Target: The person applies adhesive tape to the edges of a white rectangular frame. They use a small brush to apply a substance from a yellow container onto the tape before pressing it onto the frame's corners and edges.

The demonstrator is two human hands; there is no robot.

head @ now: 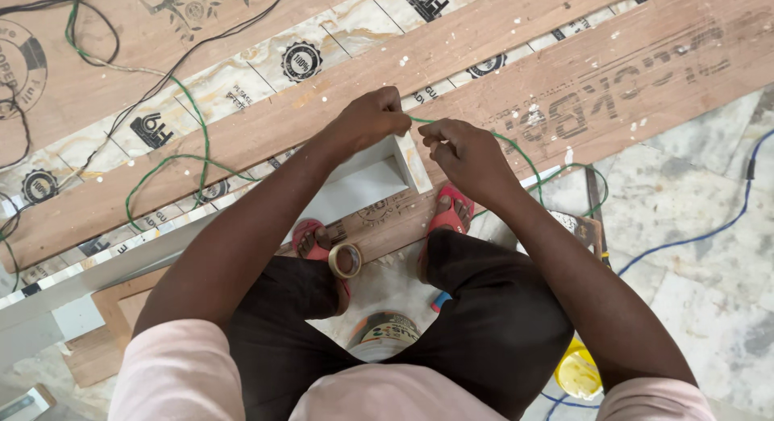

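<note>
Left hand point(372, 114) and right hand point(459, 147) both pinched shut on thin green wire point(516, 151), above open white box point(367, 179); tape roll point(345, 260) near sandal, long wooden planks point(516, 34) beneath.

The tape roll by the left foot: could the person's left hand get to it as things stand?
Probably yes. The tape roll lies uncovered on the left sandal, below the left hand, with nothing between them. But that hand is pinching the green wire and would have to let go.
</note>
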